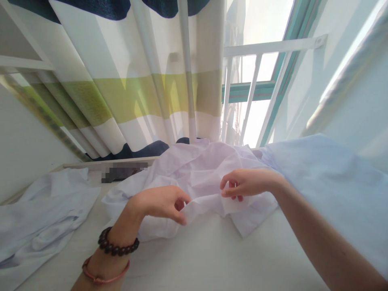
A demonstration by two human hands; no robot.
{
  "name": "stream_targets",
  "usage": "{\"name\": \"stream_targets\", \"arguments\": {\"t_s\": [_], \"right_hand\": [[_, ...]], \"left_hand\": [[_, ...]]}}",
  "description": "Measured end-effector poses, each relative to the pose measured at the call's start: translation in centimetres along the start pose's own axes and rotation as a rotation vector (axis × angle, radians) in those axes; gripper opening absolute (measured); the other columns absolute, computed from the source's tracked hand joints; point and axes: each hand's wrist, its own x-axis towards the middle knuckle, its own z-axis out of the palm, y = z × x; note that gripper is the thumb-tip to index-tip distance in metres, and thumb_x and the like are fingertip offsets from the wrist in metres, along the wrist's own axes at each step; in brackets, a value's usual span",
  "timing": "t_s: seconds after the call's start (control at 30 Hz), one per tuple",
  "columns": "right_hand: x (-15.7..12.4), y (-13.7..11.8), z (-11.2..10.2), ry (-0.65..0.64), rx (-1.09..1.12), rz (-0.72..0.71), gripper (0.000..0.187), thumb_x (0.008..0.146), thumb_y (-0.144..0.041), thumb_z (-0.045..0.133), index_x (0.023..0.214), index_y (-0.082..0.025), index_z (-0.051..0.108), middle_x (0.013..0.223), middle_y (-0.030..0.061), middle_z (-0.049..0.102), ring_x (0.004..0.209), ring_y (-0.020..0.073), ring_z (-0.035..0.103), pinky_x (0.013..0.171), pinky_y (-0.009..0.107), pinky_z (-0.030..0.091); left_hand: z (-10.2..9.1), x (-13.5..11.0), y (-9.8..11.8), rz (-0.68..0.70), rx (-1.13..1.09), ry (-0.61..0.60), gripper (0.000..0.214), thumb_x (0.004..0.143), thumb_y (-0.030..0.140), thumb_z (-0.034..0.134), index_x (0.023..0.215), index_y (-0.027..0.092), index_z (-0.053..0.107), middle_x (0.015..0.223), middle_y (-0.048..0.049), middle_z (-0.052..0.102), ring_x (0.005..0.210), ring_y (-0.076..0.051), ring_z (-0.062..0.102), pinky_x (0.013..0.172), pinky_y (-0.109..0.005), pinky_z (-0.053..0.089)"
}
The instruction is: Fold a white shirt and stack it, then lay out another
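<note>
While daylight pours through the window at the far side, we work a crumpled white shirt (197,169) that lies in the middle of the pale worktop (212,258). Our left hand (160,204) has its grip pinched shut on a fold of the shirt's near edge, thumb against forefinger. Our right hand (245,184), near it on the right, grips the same edge in the same pinch. We judge that the two pinches sit close together so that the hem lifts clear of the heap between them.

A bead bracelet (118,244) and a copper bangle (103,277) ring the left wrist. A pale blue garment (333,186) spreads over the right of the worktop, touching the shirt, and another pale garment (39,214) lies apart on the left. We see no basket, box or bag, so every piece lies loose on the surface. Beyond hang a striped curtain (136,93) and a white window rail (273,46).
</note>
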Motion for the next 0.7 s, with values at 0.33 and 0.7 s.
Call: {"name": "stream_targets", "arguments": {"t_s": [0.33,0.7], "right_hand": [[0.4,1.6,-0.2,0.201,-0.267,0.237,0.019,0.076,-0.037,0.063,0.083,-0.019,0.063,0.082,0.0063,0.070,0.076,0.0235,0.065,0.060,0.031,0.042],[0.1,4.8,-1.5,0.460,-0.264,0.370,0.052,0.072,-0.047,0.065,0.114,-0.016,0.059,0.114,0.0132,0.064,0.101,0.0298,0.062,0.074,0.035,0.049]], "left_hand": [[-1.5,-0.3,-2.9,-0.184,0.218,0.354,0.047,0.086,0.060,0.039,0.084,0.019,0.063,0.083,-0.0031,0.065,0.077,-0.020,0.058,0.068,-0.029,0.041],[-3.2,-2.5,-6.5,-0.501,0.283,0.426,0.048,0.065,0.050,0.061,0.101,0.018,0.062,0.107,-0.0091,0.067,0.097,-0.027,0.061,0.083,-0.031,0.046]]}}
